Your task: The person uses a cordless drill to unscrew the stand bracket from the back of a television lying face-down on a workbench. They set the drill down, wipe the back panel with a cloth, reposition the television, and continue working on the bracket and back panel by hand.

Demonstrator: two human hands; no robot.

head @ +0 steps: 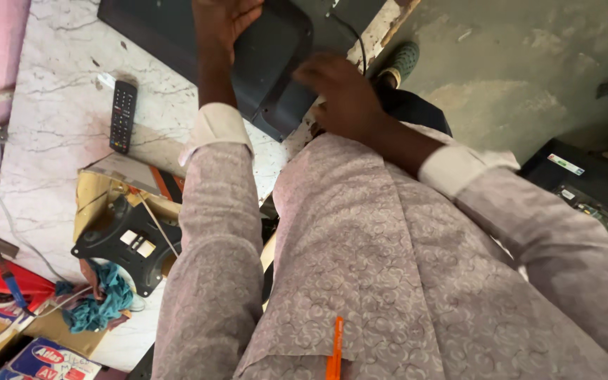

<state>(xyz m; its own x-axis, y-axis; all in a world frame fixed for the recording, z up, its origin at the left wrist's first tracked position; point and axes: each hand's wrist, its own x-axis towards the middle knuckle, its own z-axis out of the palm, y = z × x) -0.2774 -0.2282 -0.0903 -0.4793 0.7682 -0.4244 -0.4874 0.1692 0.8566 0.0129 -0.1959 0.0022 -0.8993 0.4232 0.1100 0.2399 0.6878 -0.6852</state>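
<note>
Bare counter (pixel 51 84) lies left of the remote (pixel 122 116); nearer, a black bracket (pixel 129 243), cloth (pixel 100 299) and boxes (pixel 51 359) crowd the edge.

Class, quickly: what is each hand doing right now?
Left hand: laid open on the dark panel, not gripping.
Right hand: at the panel's edge; grip cannot be told.
</note>
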